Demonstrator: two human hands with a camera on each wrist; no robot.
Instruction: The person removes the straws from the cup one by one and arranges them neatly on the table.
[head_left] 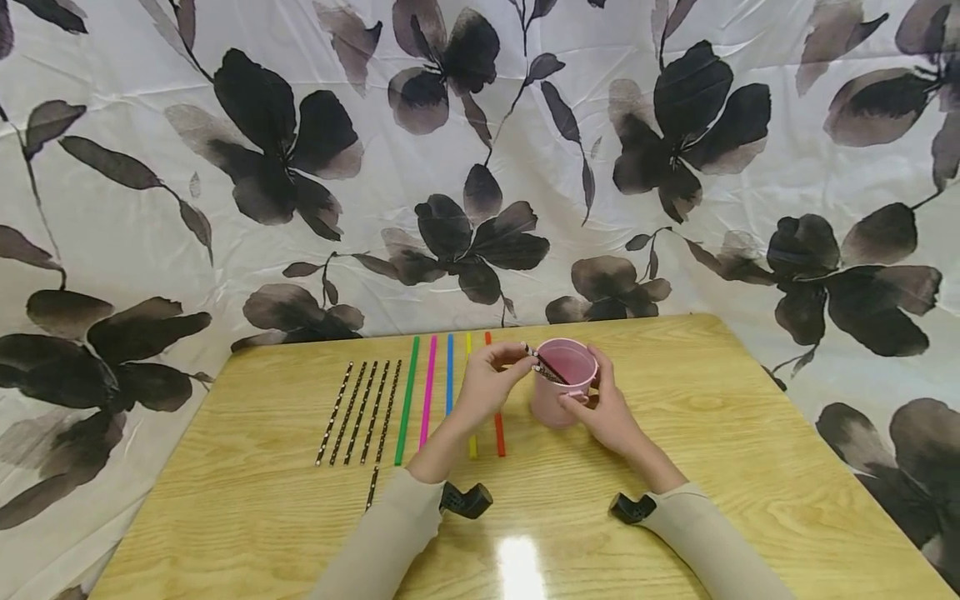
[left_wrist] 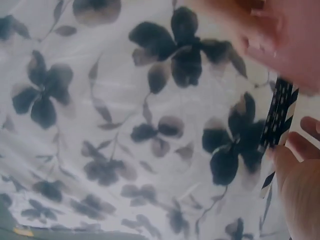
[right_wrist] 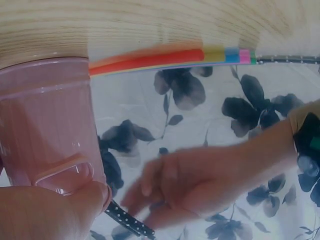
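A pink cup (head_left: 551,408) with a small handle stands toward the back of the wooden table. My right hand (head_left: 611,417) grips it from the right side, thumb near the handle in the right wrist view. At the cup's left rim, my left hand (head_left: 487,383) pinches a few black patterned straws (head_left: 551,367), which slant with their lower ends inside the cup. White dots and stripes show on these straws (left_wrist: 276,112) in the left wrist view. The cup wall hides their lower ends.
Left of the cup lie green (head_left: 407,400), pink (head_left: 428,392), blue (head_left: 450,375), yellow (head_left: 472,446) and red straws (head_left: 500,433). Farther left is a row of several black patterned straws (head_left: 362,412). Another black straw (head_left: 372,487) is partly under my left sleeve. Floral cloth (head_left: 465,167) hangs behind the table.
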